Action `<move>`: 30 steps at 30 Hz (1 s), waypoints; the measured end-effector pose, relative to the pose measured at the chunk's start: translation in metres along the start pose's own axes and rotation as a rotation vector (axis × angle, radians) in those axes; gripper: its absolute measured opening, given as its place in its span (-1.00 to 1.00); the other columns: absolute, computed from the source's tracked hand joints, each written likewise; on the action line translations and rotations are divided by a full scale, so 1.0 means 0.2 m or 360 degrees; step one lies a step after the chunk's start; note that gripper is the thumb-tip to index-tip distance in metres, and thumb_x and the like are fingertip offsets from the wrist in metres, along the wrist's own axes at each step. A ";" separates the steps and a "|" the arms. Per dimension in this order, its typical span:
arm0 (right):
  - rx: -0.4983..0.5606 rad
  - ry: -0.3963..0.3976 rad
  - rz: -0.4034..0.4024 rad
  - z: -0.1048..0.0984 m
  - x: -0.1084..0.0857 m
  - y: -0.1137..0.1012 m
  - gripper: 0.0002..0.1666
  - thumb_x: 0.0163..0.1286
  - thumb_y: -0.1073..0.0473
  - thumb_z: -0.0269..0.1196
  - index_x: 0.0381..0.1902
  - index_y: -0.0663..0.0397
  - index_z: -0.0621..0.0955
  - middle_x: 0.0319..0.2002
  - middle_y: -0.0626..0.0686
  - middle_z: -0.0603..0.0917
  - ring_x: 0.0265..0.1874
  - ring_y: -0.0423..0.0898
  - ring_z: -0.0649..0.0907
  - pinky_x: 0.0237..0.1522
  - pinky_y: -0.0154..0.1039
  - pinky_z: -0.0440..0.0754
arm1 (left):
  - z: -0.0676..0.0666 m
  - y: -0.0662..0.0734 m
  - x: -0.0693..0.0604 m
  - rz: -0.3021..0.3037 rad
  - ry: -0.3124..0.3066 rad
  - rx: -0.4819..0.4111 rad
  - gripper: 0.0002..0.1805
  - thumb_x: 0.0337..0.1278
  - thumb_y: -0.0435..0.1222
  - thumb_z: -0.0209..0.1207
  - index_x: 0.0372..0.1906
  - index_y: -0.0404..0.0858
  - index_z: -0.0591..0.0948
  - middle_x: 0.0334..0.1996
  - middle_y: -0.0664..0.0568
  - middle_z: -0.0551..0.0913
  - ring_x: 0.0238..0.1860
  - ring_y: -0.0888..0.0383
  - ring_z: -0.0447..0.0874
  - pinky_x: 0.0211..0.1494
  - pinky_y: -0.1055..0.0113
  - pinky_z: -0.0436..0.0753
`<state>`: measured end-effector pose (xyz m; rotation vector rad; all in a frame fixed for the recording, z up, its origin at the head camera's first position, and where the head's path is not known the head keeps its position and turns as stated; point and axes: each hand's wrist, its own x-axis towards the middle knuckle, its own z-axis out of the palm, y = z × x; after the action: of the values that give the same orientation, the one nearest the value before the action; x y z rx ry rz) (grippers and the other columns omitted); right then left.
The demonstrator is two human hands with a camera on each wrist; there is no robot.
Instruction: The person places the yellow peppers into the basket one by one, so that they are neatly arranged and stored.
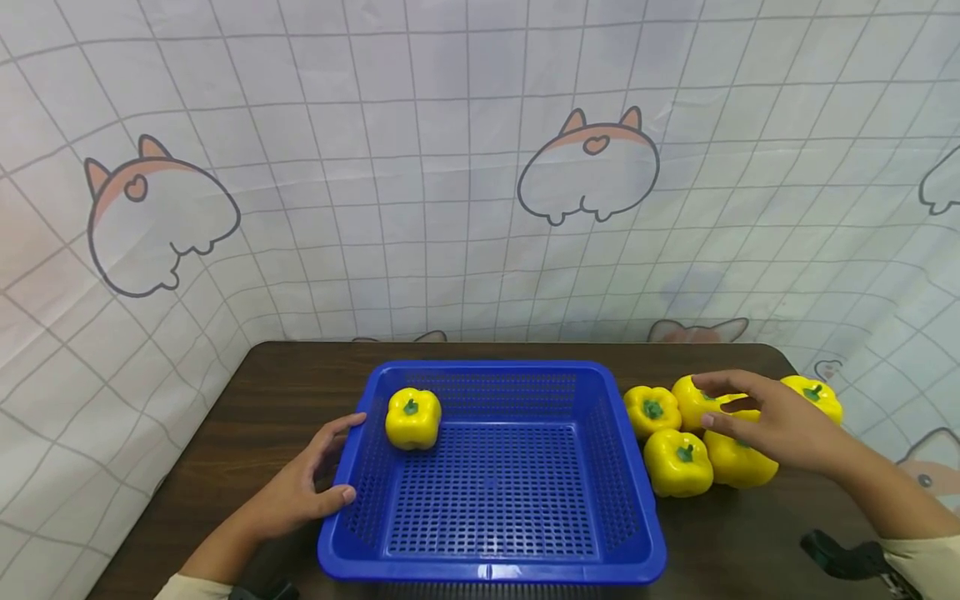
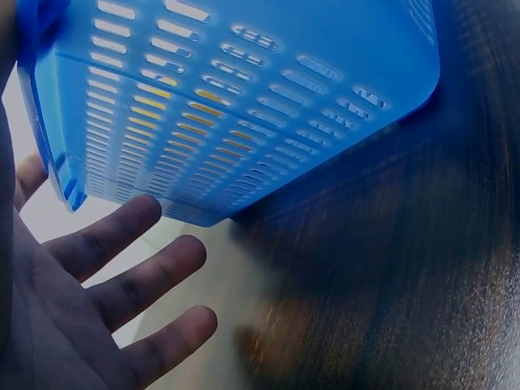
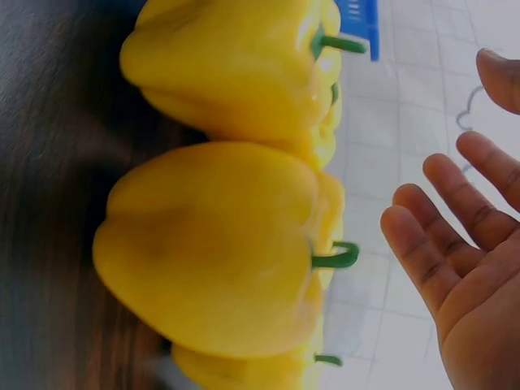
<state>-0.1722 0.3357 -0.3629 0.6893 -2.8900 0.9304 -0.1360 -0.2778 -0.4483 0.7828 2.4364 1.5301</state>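
While my left hand (image 1: 298, 486), fingers spread, touches the blue basket (image 1: 491, 572), my right hand (image 1: 783, 423), fingers parted, hovers over yellow peppers (image 1: 731, 458) clustered right of the basket: probably light, firm, slick; best cupped round the shoulders.

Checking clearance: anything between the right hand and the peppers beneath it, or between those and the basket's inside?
Nothing visible between the right hand and those peppers. Toward the inside, the basket's right rim stands in between.
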 end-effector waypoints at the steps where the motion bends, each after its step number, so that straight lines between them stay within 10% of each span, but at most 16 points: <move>1: -0.0004 -0.0009 0.0012 0.00 -0.01 0.01 -0.46 0.45 0.08 0.35 0.29 0.19 0.56 0.23 0.14 0.63 0.12 -0.16 0.62 0.02 -0.27 0.65 | 0.00 0.00 0.00 -0.0004 0.0004 0.0008 -0.08 0.20 -0.34 0.25 0.60 -0.05 0.07 0.33 -0.41 0.37 0.22 -0.18 0.52 0.10 0.24 0.63; 6: -0.0051 -0.0045 0.0059 -0.02 -0.04 0.04 -0.44 0.45 0.05 0.35 0.31 0.17 0.54 0.23 0.17 0.62 0.11 0.17 0.64 0.00 -0.19 0.67 | 0.00 0.01 0.00 -0.0010 0.0014 0.0032 -0.08 0.20 -0.33 0.25 0.60 -0.06 0.07 0.33 -0.41 0.38 0.22 -0.29 0.50 0.12 0.24 0.62; 30: -0.0104 -0.0031 0.0194 -0.02 -0.16 0.20 -0.32 0.36 0.03 0.44 0.34 0.15 0.53 0.26 0.26 0.56 0.06 0.29 0.65 -0.06 -0.20 0.68 | 0.01 0.01 0.00 -0.0064 0.0023 0.0039 -0.08 0.21 -0.31 0.26 0.60 -0.01 0.07 0.33 -0.43 0.37 0.24 -0.31 0.49 0.09 0.21 0.63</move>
<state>-0.1606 0.3797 -0.3856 0.5264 -2.9934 0.8408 -0.1342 -0.2770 -0.4476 0.7248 2.4699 1.4996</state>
